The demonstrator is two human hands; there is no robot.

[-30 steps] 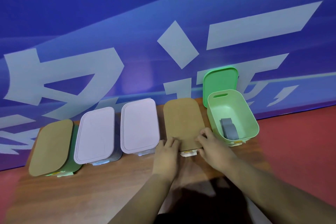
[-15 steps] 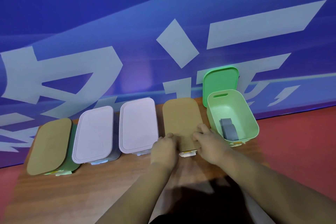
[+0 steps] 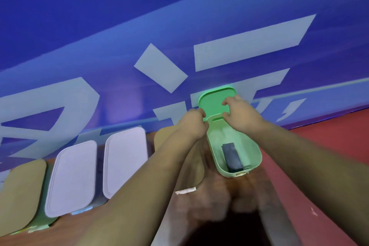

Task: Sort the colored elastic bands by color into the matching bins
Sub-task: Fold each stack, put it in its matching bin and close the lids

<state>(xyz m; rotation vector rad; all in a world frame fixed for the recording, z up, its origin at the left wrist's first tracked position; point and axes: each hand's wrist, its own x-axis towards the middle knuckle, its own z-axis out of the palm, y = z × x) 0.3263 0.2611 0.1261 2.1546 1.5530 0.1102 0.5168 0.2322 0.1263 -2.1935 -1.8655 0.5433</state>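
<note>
Both hands have left the near end of the middle brown lid (image 3: 196, 166), where they lay half a second ago, and have reached over to the far green lid (image 3: 214, 99). On the table (image 3: 40, 235) five bins stand in a row. Two are under brown lids, the left brown lid (image 3: 22, 191) at the row's end, and two are under lilac lids (image 3: 71, 177). One green bin (image 3: 254, 150) is open, with one grey band (image 3: 232, 156) on its floor. Behind it, the left hand (image 3: 192, 124) curls round the green lid's left edge and the right hand (image 3: 242, 114) pinches its lower right. The lid leans on the blue wall (image 3: 99, 26).
</note>
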